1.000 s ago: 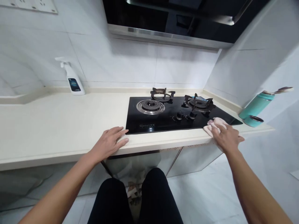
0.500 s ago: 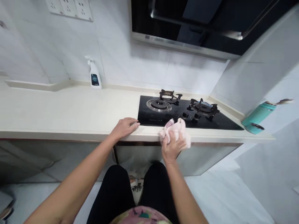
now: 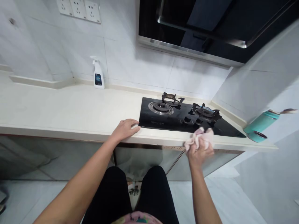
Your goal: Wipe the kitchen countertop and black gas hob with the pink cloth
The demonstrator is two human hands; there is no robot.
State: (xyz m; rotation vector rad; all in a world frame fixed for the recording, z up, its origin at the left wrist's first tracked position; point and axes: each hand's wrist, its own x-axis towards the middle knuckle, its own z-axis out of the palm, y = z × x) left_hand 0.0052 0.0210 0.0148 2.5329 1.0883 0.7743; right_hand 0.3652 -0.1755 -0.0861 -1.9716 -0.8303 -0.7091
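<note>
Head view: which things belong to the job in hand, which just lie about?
Likely in the job:
pink cloth, in the right hand
counter, under the left hand
black hob

Apparently standing by:
spray bottle
teal bottle
teal cup

A pale pink cloth [image 3: 198, 136] sits bunched in crumpled folds at the front edge of the cream tabletop [image 3: 93, 107], by the black cooktop [image 3: 178, 112].

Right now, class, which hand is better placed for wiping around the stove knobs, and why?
Probably the right hand: it holds the pale pink cloth at the front of the counter, close to the knobs. The left hand holds no cloth and rests by the near left corner of the stove.
</note>
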